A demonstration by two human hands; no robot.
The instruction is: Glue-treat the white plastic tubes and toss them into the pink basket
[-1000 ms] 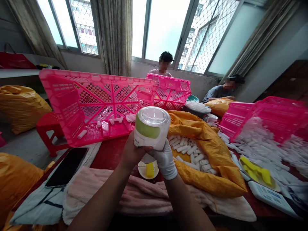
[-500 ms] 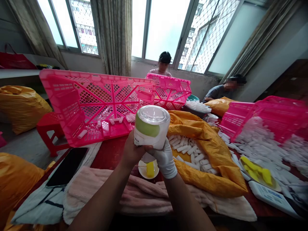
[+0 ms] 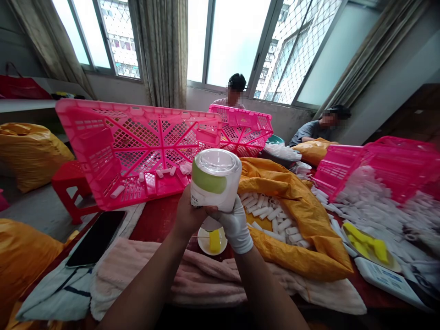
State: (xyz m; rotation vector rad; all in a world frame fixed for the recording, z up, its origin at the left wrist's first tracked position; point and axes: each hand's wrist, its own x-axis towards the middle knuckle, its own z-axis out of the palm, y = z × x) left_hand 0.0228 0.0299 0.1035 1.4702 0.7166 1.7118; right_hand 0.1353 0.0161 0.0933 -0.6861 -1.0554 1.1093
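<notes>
Both my hands hold up a white jar [image 3: 215,181] with a green label patch and a clear lid, tilted toward me. My bare left hand [image 3: 187,215] wraps its lower left side. My right hand [image 3: 235,224], in a white glove, grips its base from the right. Below the jar a small white dish [image 3: 206,244] carries a yellow piece [image 3: 214,240]. An orange bag [image 3: 295,215] of small white tubes lies open just right of my hands.
A tilted pink crate [image 3: 137,146] holds a few white tubes. A black phone [image 3: 96,238] lies on cloth at left. Pink towel [image 3: 202,279] covers the near edge. More pink crates, white tube piles and a scale [image 3: 385,279] sit right. Two people sit beyond.
</notes>
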